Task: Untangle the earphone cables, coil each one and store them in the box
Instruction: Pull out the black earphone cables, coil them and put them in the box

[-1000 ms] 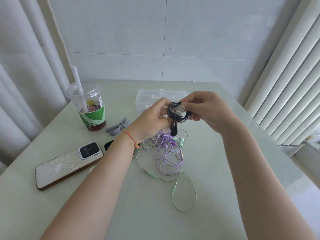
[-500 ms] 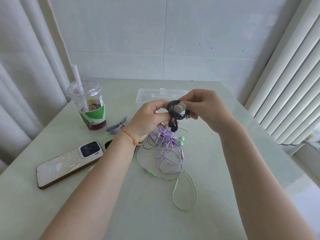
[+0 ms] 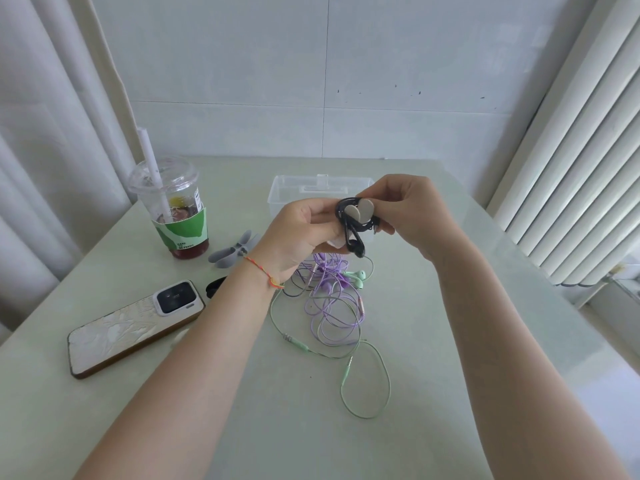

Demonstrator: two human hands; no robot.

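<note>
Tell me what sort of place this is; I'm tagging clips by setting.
Probably a home or casual room, not a workshop: a pale table against a tiled wall, curtains at the sides, and an iced drink cup beside a phone.

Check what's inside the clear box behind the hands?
Clear box: its visible far and left parts show no cable. The left hand, right hand and black earphone coil cover its near side, so that part is unknown.

Over the last second the black earphone cable (image 3: 353, 223) bundle, pinched between the left hand (image 3: 298, 237) and right hand (image 3: 408, 209), has tightened, its dangling earbuds drawn up close under the coil while the grey clip (image 3: 360, 211) flaps close over it
</note>
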